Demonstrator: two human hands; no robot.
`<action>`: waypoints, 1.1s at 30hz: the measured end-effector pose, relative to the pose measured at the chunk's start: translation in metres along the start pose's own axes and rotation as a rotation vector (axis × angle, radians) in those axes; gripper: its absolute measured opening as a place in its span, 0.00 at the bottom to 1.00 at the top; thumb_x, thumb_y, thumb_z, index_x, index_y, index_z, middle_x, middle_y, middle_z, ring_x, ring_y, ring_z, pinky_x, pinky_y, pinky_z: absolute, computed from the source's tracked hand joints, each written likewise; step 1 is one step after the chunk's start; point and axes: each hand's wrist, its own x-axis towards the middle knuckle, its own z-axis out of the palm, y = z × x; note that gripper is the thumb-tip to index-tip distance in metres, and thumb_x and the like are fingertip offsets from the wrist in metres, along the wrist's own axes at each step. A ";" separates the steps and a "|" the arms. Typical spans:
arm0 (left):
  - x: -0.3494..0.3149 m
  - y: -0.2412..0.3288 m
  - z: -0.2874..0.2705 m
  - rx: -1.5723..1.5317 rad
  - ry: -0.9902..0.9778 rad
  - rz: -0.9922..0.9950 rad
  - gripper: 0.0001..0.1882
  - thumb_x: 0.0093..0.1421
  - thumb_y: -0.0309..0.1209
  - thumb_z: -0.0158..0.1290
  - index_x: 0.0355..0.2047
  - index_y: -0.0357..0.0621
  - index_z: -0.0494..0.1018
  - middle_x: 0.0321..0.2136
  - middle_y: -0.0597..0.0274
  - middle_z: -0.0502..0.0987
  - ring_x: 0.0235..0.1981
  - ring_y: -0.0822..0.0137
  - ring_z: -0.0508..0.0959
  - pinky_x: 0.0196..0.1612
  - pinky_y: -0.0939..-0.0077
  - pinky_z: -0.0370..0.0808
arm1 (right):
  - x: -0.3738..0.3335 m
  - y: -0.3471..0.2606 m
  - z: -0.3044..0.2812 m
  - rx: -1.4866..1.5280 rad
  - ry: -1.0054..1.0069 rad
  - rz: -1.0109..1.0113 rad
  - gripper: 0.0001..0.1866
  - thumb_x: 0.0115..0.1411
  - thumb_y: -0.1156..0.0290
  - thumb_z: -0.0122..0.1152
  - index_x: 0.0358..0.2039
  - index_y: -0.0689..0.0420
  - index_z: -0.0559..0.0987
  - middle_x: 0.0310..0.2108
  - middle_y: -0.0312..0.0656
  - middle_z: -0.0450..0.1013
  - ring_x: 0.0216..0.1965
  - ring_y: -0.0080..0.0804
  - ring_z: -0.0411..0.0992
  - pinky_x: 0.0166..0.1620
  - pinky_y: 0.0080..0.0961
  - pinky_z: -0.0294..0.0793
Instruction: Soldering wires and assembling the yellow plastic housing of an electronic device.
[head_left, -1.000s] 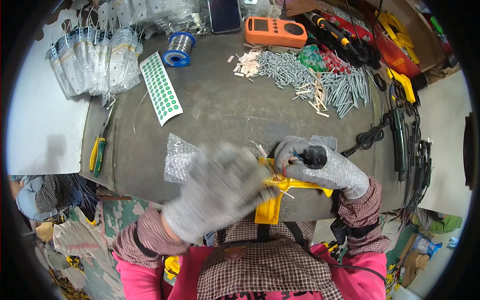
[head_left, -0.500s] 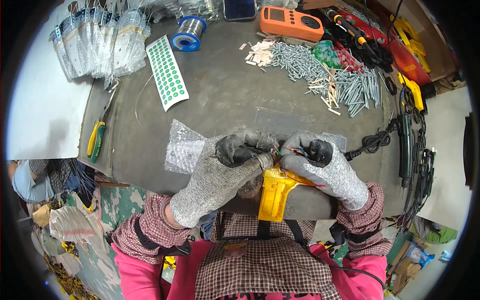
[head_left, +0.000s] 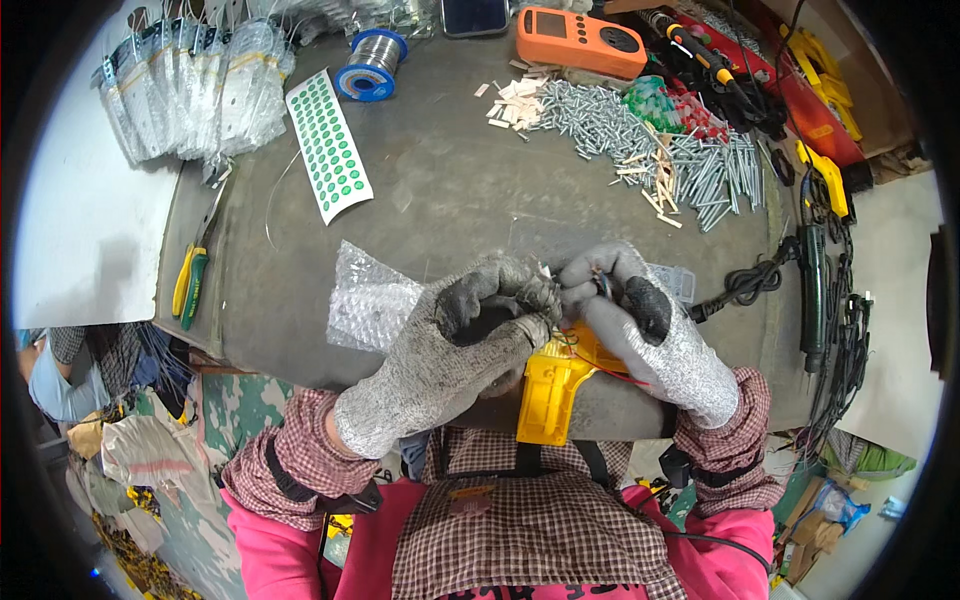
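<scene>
My left hand (head_left: pixel 480 310), in a grey work glove with dark fingertips, is closed in a pinch at the table's front. A small whitish piece shows at its fingertips, mostly hidden. Close against it, my right hand (head_left: pixel 635 310), gloved alike, pinches thin coloured wires (head_left: pixel 602 284); their ends are covered by the fingers. Below both hands a yellow plastic housing (head_left: pixel 548 395), shaped like a power tool's handle, lies at the table's near edge. A thin red wire (head_left: pixel 620 377) runs out of it to the right.
Bubble wrap (head_left: pixel 370 300) lies left of my hands. Farther off are a sticker sheet (head_left: pixel 329 148), a solder spool (head_left: pixel 372 66), piled screws (head_left: pixel 600 125) and an orange meter (head_left: pixel 580 42). Green-yellow pliers (head_left: pixel 192 285) rest at left; a soldering iron (head_left: pixel 812 300) hangs right with cables.
My right hand has shifted slightly up, and its fingers have turned more inward. My left hand's fingertips have risen a little. The yellow housing has stayed nearly in place.
</scene>
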 end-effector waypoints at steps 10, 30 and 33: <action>0.006 -0.003 0.002 0.044 -0.033 -0.049 0.14 0.64 0.21 0.54 0.50 0.36 0.69 0.42 0.57 0.79 0.41 0.70 0.81 0.41 0.80 0.80 | 0.006 -0.007 -0.009 -0.262 0.034 -0.295 0.11 0.69 0.67 0.51 0.45 0.59 0.76 0.34 0.35 0.74 0.32 0.17 0.71 0.36 0.17 0.72; 0.010 0.002 0.001 0.175 0.010 -0.062 0.14 0.61 0.24 0.59 0.47 0.38 0.73 0.39 0.61 0.79 0.42 0.72 0.80 0.48 0.75 0.78 | 0.003 -0.010 -0.011 -0.004 -0.059 -0.078 0.07 0.61 0.73 0.61 0.40 0.56 0.75 0.32 0.31 0.73 0.33 0.16 0.72 0.37 0.19 0.73; 0.010 0.000 -0.001 0.252 -0.068 -0.019 0.13 0.63 0.20 0.55 0.48 0.37 0.70 0.41 0.58 0.79 0.45 0.70 0.79 0.48 0.75 0.79 | 0.001 -0.008 -0.010 -0.252 -0.010 -0.183 0.08 0.59 0.74 0.62 0.40 0.55 0.76 0.33 0.33 0.74 0.32 0.20 0.73 0.36 0.22 0.74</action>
